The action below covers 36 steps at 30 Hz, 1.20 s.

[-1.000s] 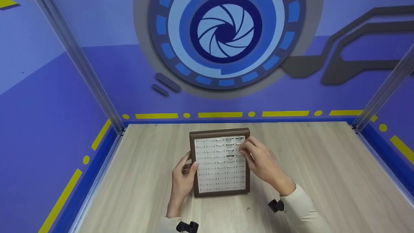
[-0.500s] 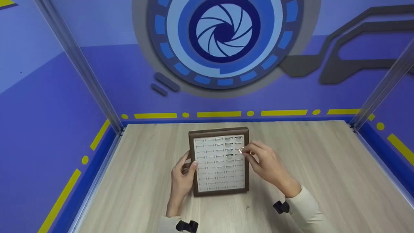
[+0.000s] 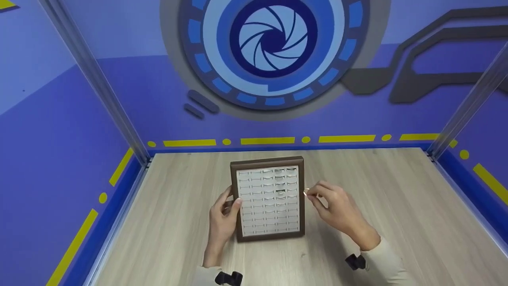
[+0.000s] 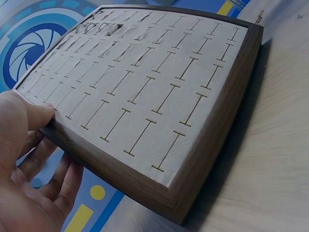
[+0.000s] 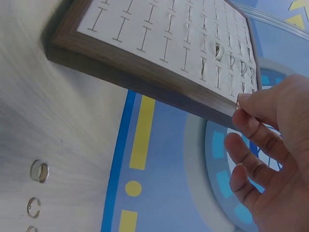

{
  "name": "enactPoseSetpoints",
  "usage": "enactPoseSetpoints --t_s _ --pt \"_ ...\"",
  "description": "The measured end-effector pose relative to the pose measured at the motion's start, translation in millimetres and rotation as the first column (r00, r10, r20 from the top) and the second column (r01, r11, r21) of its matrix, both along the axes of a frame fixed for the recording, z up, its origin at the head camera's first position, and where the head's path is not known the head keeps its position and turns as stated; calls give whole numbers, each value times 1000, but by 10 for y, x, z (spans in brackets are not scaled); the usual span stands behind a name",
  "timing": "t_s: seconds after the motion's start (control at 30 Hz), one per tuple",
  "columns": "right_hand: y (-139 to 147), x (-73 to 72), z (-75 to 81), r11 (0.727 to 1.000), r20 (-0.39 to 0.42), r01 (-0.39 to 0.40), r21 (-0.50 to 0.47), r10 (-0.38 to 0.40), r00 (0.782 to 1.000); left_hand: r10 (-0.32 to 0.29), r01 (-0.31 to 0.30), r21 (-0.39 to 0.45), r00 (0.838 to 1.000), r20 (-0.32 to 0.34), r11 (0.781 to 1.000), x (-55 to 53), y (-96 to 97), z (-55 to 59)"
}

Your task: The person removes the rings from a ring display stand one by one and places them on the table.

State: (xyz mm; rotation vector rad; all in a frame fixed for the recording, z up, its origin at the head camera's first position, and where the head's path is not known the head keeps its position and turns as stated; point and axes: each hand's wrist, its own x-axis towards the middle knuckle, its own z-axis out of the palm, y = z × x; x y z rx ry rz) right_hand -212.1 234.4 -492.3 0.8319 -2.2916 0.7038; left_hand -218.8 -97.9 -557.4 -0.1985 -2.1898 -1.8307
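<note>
A brown-framed ring display tray (image 3: 271,238) with a pale slotted pad is propped up, tilted, over the table. My left hand (image 3: 223,217) grips its left edge, thumb on the front and fingers behind, as the left wrist view shows too. Several silvery rings (image 5: 219,52) sit in slots toward the tray's upper right. Just off the right edge, my right hand (image 3: 340,204) pinches a small shiny ring (image 3: 306,192) between thumb and index finger. Its other fingers are loosely bent. In the right wrist view the fingertips hide most of that ring.
Loose rings lie on the table in the right wrist view, among them a wide band (image 5: 40,171) and a thinner ring (image 5: 34,207). The wooden table (image 3: 397,206) is bounded by blue printed walls (image 3: 131,99) with metal corner posts.
My right hand has drawn away from the tray's upper right slots, to the right and slightly down, with the ring in its fingertips. The left hand keeps its grip on the tray.
</note>
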Motion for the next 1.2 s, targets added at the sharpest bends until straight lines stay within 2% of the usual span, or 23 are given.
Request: enactPoseSetpoints --t_s 0.4,0.67,1.2 --pt "191 110 -124 998 5 58 21 -58 998 8 -8 -1 1000 18 1000 6 -1 11" --pt "320 168 -268 994 74 106 19 -107 991 18 -18 -6 1000 19 1000 3 5 12" --pt "470 278 -584 979 194 187 78 -199 961 9 -9 -10 1000 19 1000 4 1 6"
